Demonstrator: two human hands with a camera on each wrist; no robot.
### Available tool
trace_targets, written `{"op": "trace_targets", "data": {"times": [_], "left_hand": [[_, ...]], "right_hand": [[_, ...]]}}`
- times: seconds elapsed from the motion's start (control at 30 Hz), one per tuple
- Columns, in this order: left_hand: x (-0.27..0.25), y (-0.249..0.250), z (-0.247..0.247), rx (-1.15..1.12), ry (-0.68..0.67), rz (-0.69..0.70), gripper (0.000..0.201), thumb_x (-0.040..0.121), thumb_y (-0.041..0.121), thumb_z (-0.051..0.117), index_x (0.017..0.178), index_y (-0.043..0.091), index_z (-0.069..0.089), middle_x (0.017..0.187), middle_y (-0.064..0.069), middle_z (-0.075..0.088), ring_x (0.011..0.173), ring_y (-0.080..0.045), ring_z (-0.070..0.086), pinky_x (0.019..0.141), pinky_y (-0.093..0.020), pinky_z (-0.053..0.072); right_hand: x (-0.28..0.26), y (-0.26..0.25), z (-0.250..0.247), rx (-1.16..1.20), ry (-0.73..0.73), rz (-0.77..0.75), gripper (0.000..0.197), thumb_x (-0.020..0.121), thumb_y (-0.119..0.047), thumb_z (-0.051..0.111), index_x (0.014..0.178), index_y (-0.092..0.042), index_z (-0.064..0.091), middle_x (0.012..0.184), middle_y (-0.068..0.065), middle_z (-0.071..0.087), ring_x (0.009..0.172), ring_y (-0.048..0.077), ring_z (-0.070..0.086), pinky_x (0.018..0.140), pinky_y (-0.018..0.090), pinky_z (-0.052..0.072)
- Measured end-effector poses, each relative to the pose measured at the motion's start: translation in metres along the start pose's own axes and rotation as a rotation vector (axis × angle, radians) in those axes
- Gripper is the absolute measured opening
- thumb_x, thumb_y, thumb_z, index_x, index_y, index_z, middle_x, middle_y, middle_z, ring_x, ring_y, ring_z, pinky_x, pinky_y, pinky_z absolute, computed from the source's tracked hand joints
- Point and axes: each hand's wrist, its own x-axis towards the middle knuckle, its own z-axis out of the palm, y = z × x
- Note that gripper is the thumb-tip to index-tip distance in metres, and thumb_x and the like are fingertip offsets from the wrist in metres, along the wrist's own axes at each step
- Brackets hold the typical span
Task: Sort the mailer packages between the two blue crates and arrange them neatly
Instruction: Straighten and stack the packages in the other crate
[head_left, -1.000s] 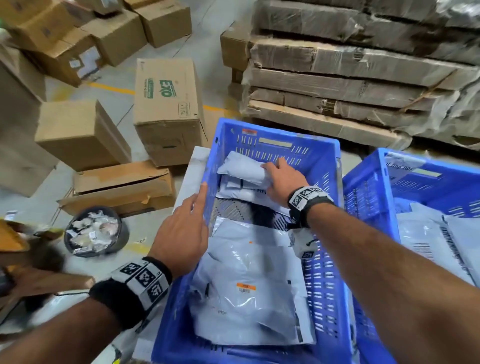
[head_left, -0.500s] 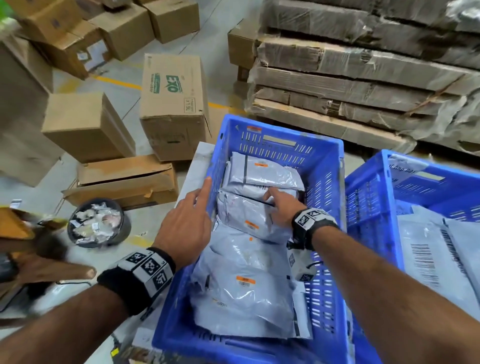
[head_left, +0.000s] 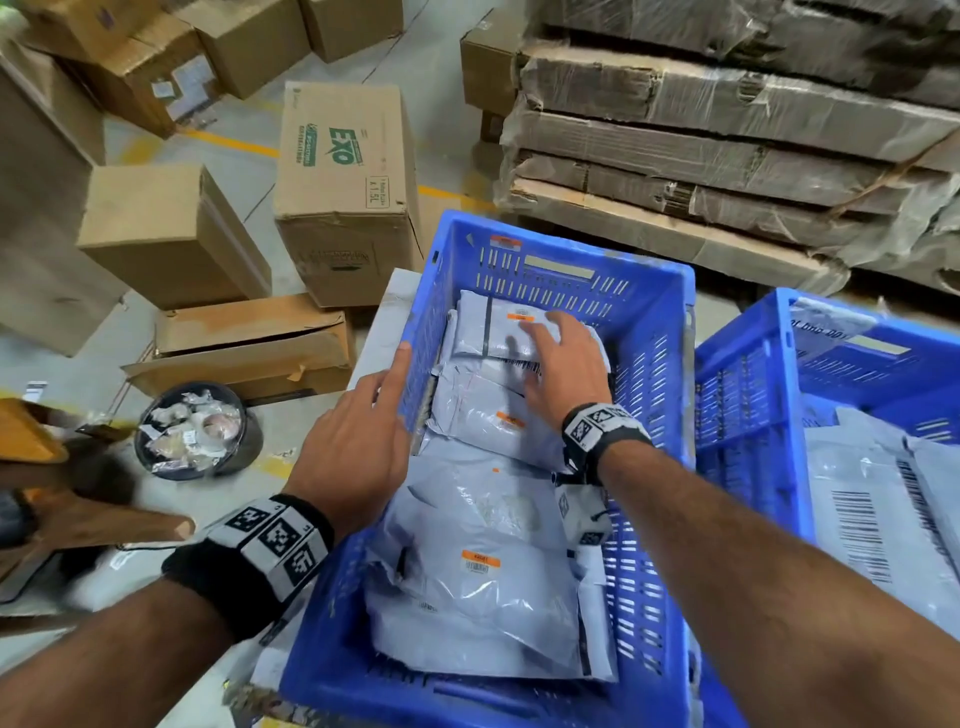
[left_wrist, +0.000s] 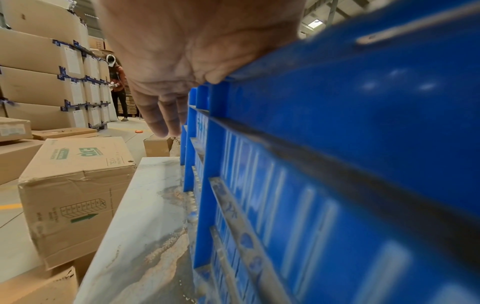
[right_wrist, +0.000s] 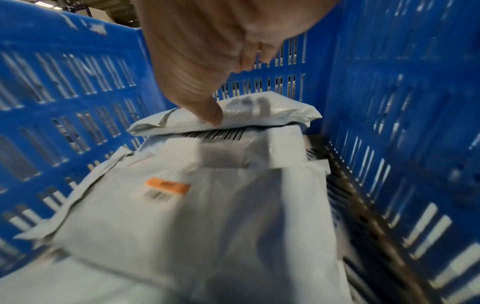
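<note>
The left blue crate (head_left: 654, 395) holds several grey mailer packages in a row. My right hand (head_left: 561, 358) lies spread, fingers straight, on the far mailer (head_left: 483, 332) at the crate's back wall. In the right wrist view the thumb touches that far mailer (right_wrist: 272, 115), which rests on another mailer with an orange label (right_wrist: 182, 205). My left hand (head_left: 363, 436) rests flat against the crate's left rim, index finger along the edge; the left wrist view shows its fingers (left_wrist: 161, 115) straight beside the crate wall (left_wrist: 337, 144). The right blue crate (head_left: 748, 410) holds larger mailers (head_left: 872, 509).
Cardboard boxes stand on the floor to the left, one marked EXO (head_left: 345, 187). A round black bin (head_left: 197, 431) of scraps sits beside them. Wrapped flat cardboard is stacked on a pallet (head_left: 727, 156) behind the crates. A person (left_wrist: 116, 82) stands far off.
My right hand set the small mailer down at the crate's far end, let go, and now lies flat on it. The left hand stayed on the rim.
</note>
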Motion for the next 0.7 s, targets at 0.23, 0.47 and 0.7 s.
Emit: {"op": "trace_targets", "data": {"times": [0.23, 0.47, 0.7], "left_hand": [[0.0, 0.002, -0.001, -0.001, -0.005, -0.022, 0.076, 0.093, 0.027, 0.032, 0.162, 0.025, 0.001, 0.118, -0.002, 0.047, 0.086, -0.025, 0.05, 0.076, -0.045, 0.048], [0.0, 0.004, -0.004, -0.016, -0.016, -0.023, 0.076, 0.093, 0.027, 0.032, 0.162, 0.024, 0.001, 0.116, -0.002, 0.048, 0.085, -0.025, 0.051, 0.075, -0.045, 0.049], [0.001, 0.003, -0.004, -0.014, -0.01, -0.008, 0.076, 0.093, 0.028, 0.031, 0.162, 0.025, -0.001, 0.119, -0.003, 0.048, 0.085, -0.024, 0.051, 0.076, -0.044, 0.049]], "right_hand": [[0.029, 0.02, 0.01, -0.307, -0.257, 0.064, 0.07, 0.084, -0.034, 0.067, 0.147, -0.034, 0.034, 0.125, 0.009, 0.057, 0.119, 0.034, 0.054, 0.116, 0.053, 0.022], [-0.007, -0.003, -0.015, 0.114, -0.395, -0.175, 0.045, 0.07, -0.033, 0.068, 0.114, -0.028, 0.058, 0.091, -0.007, 0.057, 0.095, 0.027, 0.061, 0.074, 0.031, 0.045], [-0.034, -0.009, -0.014, 0.273, -0.456, -0.115, 0.033, 0.075, -0.054, 0.071, 0.095, -0.029, 0.066, 0.073, -0.012, 0.061, 0.071, 0.009, 0.058, 0.07, 0.027, 0.051]]}}
